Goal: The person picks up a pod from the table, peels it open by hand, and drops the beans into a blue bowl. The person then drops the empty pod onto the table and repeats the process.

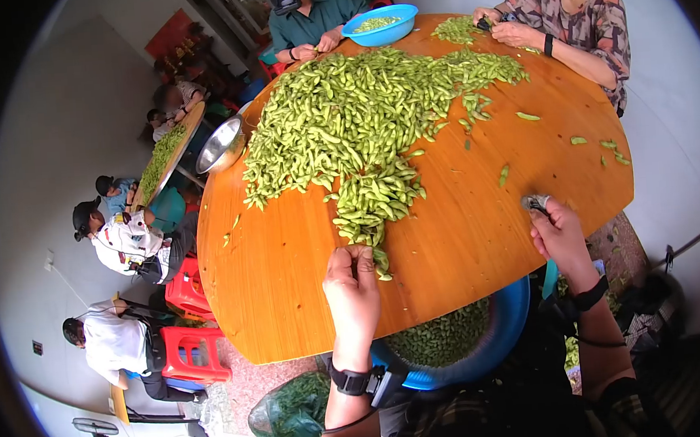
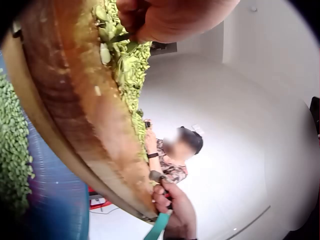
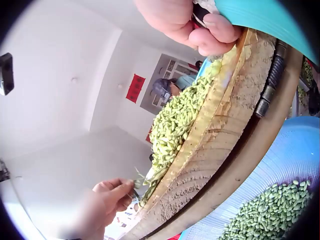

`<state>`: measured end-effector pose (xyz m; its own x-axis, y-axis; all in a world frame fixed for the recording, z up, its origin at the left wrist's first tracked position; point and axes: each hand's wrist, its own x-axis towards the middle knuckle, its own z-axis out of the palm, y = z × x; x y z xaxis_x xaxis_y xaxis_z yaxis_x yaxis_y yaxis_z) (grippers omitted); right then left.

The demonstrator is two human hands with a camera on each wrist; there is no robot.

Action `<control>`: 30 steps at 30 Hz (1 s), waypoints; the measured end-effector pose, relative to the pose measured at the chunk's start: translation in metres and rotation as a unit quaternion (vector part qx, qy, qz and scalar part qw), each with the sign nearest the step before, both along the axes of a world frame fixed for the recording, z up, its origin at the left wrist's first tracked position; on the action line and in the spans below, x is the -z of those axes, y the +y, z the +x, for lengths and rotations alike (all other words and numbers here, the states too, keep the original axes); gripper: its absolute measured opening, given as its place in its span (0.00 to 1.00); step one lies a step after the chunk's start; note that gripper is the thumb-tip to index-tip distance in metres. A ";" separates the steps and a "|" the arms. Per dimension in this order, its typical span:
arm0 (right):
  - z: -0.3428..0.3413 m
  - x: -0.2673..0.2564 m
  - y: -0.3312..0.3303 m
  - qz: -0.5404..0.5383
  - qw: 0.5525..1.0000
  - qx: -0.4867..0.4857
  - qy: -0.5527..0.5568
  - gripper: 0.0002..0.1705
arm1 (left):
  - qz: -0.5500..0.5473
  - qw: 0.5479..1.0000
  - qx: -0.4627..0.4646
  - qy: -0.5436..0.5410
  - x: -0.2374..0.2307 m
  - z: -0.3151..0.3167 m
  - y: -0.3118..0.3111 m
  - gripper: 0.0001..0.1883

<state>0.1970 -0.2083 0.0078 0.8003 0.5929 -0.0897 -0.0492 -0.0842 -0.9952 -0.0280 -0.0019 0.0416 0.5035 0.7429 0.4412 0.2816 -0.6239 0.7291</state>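
Green pods (image 1: 336,130) lie heaped on the wooden table (image 1: 465,235), a narrow tail of them reaching toward the near edge. At that tail my left hand (image 1: 352,299) pinches a pod between thumb and fingertips; the right wrist view shows the left hand (image 3: 107,205) with thin green pieces at its fingertips. My right hand (image 1: 561,236), over the table's right near edge, curls round a small grey metal tool (image 1: 535,202) with a dark part. A teal strap (image 1: 549,279) hangs below that hand.
A blue basin (image 1: 519,312) of shelled beans stands below the table's near edge. Two people sit across the table, near a blue bowl (image 1: 409,24). A metal bowl (image 1: 221,145) is at the left rim. Red stools (image 1: 189,355) and other people are farther left.
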 end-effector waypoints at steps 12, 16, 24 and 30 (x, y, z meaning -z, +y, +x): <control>-0.001 0.000 -0.004 0.015 1.000 -0.003 0.007 0.06 | -0.006 0.988 0.119 0.101 0.021 0.028 -0.040 0.05; 0.000 0.001 -0.004 0.032 0.999 -0.010 0.014 0.07 | 0.058 0.978 0.063 0.188 0.015 0.021 -0.055 0.06; 0.001 0.007 -0.007 0.061 0.998 -0.013 0.009 0.10 | 0.127 0.976 0.083 0.155 0.014 0.103 -0.061 0.08; 0.003 0.010 -0.009 0.046 0.999 -0.026 -0.016 0.12 | 0.152 0.961 0.084 0.214 0.029 0.109 -0.056 0.07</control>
<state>0.1999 -0.2169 -0.0024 0.7704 0.6375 -0.0090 -0.0160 0.0052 -0.9999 0.0814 -0.0577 0.0121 0.7888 0.5044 0.3512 0.3911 -0.8527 0.3462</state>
